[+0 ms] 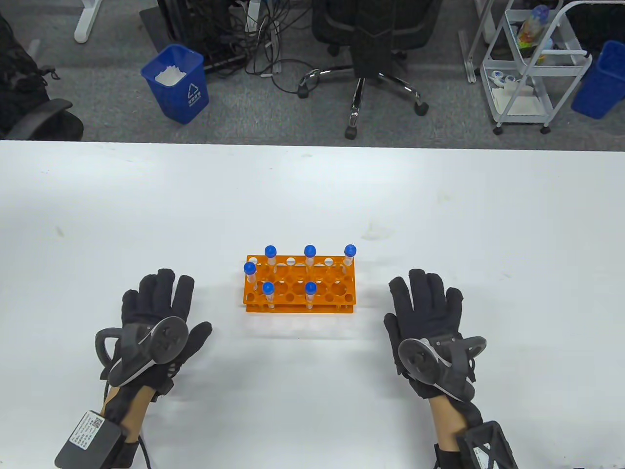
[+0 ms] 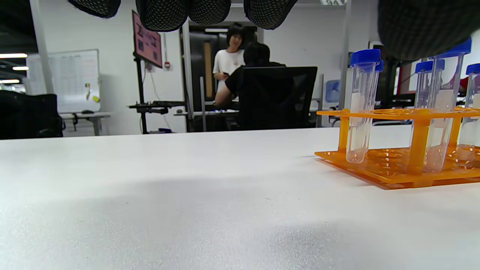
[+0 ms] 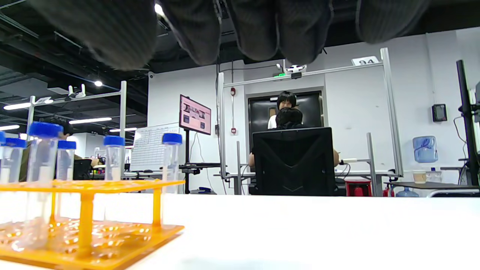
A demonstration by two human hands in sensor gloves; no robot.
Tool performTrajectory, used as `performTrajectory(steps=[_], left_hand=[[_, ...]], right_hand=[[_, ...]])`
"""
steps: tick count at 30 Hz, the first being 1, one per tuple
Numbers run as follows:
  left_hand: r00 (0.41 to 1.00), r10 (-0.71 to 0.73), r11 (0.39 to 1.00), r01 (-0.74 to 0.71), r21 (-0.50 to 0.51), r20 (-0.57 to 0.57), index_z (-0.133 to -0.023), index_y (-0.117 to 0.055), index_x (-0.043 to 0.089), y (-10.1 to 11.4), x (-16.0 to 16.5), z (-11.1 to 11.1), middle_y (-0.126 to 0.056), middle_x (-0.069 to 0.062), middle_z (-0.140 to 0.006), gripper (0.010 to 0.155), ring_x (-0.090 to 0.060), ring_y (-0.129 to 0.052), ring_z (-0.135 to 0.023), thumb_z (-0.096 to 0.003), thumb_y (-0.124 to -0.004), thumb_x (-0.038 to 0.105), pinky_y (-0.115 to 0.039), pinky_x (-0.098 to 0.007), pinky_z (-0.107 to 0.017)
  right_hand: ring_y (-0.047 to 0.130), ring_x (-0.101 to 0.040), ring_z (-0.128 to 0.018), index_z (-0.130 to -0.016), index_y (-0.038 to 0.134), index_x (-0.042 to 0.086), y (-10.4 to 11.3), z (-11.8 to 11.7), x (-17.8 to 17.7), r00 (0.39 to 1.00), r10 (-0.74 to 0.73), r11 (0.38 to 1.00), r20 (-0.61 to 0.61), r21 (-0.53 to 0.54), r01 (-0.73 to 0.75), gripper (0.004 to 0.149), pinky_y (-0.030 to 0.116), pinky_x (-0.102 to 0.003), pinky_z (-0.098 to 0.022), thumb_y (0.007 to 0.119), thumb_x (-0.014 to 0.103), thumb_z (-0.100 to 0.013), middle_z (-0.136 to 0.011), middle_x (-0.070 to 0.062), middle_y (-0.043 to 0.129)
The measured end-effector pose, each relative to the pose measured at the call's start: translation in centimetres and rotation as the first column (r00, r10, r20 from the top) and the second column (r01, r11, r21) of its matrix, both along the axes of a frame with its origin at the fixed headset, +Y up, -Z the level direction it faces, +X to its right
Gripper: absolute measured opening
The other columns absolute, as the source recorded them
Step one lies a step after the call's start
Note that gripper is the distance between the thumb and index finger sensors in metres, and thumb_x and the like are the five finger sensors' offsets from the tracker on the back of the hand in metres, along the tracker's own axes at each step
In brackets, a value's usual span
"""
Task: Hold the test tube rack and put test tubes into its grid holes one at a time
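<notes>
An orange test tube rack (image 1: 337, 293) stands on the white table (image 1: 312, 195) near its middle. Several clear test tubes with blue caps (image 1: 270, 251) stand upright in its holes. My left hand (image 1: 161, 312) rests flat on the table to the left of the rack, fingers spread, holding nothing. My right hand (image 1: 425, 308) rests flat to the right of the rack, also empty. The rack shows at the right of the left wrist view (image 2: 405, 176) and at the left of the right wrist view (image 3: 90, 232), with capped tubes (image 2: 362, 105) (image 3: 43, 172) in it.
Beyond the table's far edge are a blue bin (image 1: 176, 83), a black office chair (image 1: 376, 49) and a white cart (image 1: 532, 63). No loose tubes show on the table.
</notes>
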State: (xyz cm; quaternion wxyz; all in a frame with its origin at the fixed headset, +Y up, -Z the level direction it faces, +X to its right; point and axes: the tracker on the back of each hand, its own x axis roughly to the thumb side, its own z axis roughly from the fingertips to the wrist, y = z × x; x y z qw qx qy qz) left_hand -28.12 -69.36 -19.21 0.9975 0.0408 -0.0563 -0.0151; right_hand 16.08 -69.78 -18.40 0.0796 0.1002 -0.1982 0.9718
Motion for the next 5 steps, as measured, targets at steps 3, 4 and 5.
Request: performTrajectory(steps=[3, 4, 5], left_hand=[[1.0, -0.001, 1.0, 0.001, -0.006, -0.006, -0.111, -0.042, 0.034, 0.01, -0.04, -0.03, -0.035, -0.019, -0.115, 0.092, -0.043, -0.05, -0.11, -0.0347, -0.071, 0.077, -0.05, -0.066, -0.076], [1.0, 0.0, 1.0, 0.0, -0.008, -0.009, -0.11, -0.042, 0.034, 0.02, -0.07, -0.04, -0.035, -0.019, -0.115, 0.092, -0.043, -0.05, -0.11, -0.0346, -0.071, 0.077, -0.05, -0.066, -0.076], [1.0, 0.001, 1.0, -0.001, -0.008, -0.011, -0.11, -0.042, 0.034, 0.04, -0.09, -0.04, -0.035, -0.019, -0.115, 0.092, -0.043, -0.05, -0.11, -0.0347, -0.071, 0.077, -0.05, -0.066, -0.076]], right_hand=[[0.055, -0.054, -0.1, -0.103, 0.059, 0.021, -0.05, -0.09, 0.05, 1.0, -0.01, 1.0, 0.004, -0.013, 0.01, 0.065, 0.048, -0.082, -0.063, 0.072, 0.045, -0.044, -0.114, -0.022, 0.05], [0.056, -0.054, -0.1, -0.103, 0.059, 0.021, -0.03, -0.11, 0.04, 1.0, -0.013, 1.0, 0.005, -0.018, 0.013, 0.064, 0.049, -0.081, -0.063, 0.072, 0.045, -0.044, -0.114, -0.022, 0.05], [0.056, -0.054, -0.099, -0.103, 0.059, 0.021, -0.06, -0.13, 0.03, 1.0, -0.015, 1.0, 0.004, -0.022, 0.015, 0.064, 0.049, -0.081, -0.063, 0.072, 0.044, -0.044, -0.114, -0.022, 0.05]])
